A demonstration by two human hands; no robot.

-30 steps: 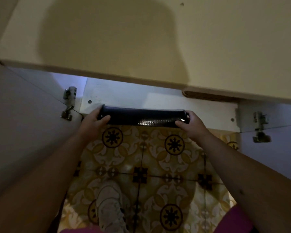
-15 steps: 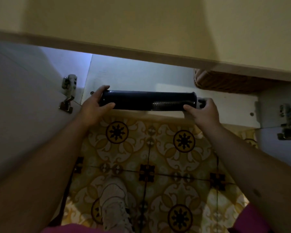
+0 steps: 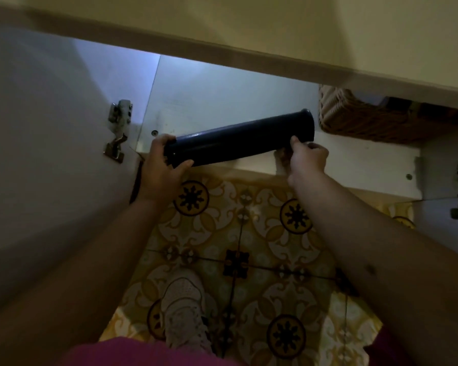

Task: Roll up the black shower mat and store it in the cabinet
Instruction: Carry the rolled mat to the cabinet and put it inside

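Observation:
The rolled black shower mat [image 3: 238, 140] is a dark tube held over the front edge of the open cabinet's white floor [image 3: 222, 101]. It is tilted, its right end raised and farther in. My left hand [image 3: 163, 167] grips the roll's left end with thumb underneath. My right hand [image 3: 306, 157] holds the roll near its right end, fingers curled round the near side. The roll's far side is hidden.
A woven wicker basket [image 3: 360, 120] stands inside the cabinet at the right, close to the roll's raised end. The left door [image 3: 50, 154] and right door [image 3: 450, 180] are swung open with metal hinges [image 3: 118, 128]. Patterned yellow floor tiles [image 3: 236, 233] and my shoe [image 3: 185, 310] lie below.
The roll has gone from level to tilted, its right end pushed up and deeper into the cabinet. The view has dropped, showing more of the cabinet floor and basket.

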